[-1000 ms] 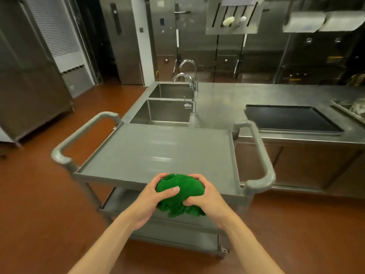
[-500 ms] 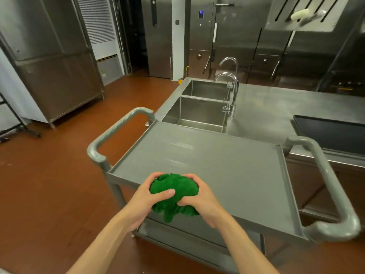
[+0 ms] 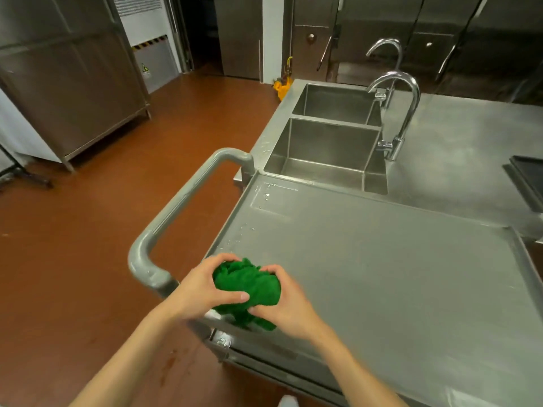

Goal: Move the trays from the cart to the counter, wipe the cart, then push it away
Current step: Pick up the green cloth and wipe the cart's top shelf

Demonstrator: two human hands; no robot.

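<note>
A bunched green cloth (image 3: 249, 284) sits between both hands over the near left corner of the grey cart's top shelf (image 3: 382, 274). My left hand (image 3: 202, 286) grips it from the left, thumb across the front. My right hand (image 3: 286, 301) grips it from the right. A few water drops lie near the shelf's far left corner. The cart's left handle (image 3: 176, 210) curves just left of my hands. On the steel counter (image 3: 458, 148), only the corner of a black tray (image 3: 529, 177) shows at the right edge.
A double sink (image 3: 329, 142) with two curved taps (image 3: 402, 113) is set in the counter right behind the cart. Red-brown floor spreads to the left, with a steel cabinet (image 3: 67, 83) at the far left. Steel cupboards line the back wall.
The view has swung left and closer to the cart's left end. Both hands stay shut on the green cloth, now over the near left corner instead of the shelf's front middle.
</note>
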